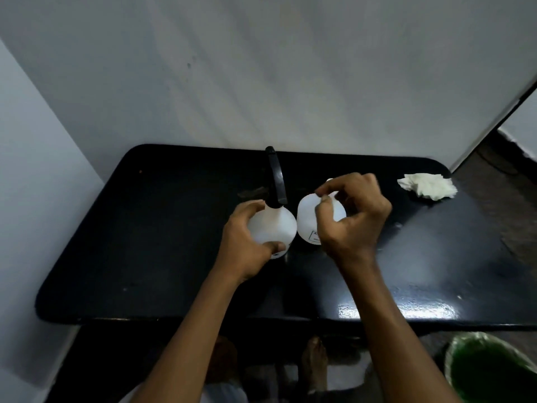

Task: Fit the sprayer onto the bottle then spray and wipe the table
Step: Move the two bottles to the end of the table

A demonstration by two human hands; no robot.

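Observation:
Two white plastic bottles stand side by side in the middle of the black table [145, 242]. The left bottle [276, 225] carries a black sprayer head [276, 178] on its neck. My left hand [247, 242] is wrapped around this bottle's body. The right bottle [308, 219] has a small printed label low on its side. My right hand [354, 216] hovers over its top with fingertips pinched at the neck, hiding the opening; whether a cap is there I cannot tell. A crumpled white tissue [427, 186] lies near the table's far right corner.
The table stands against a white wall in a corner. A bin with a green liner [491, 370] sits on the floor at the front right. My bare feet [315, 362] show below the table's front edge.

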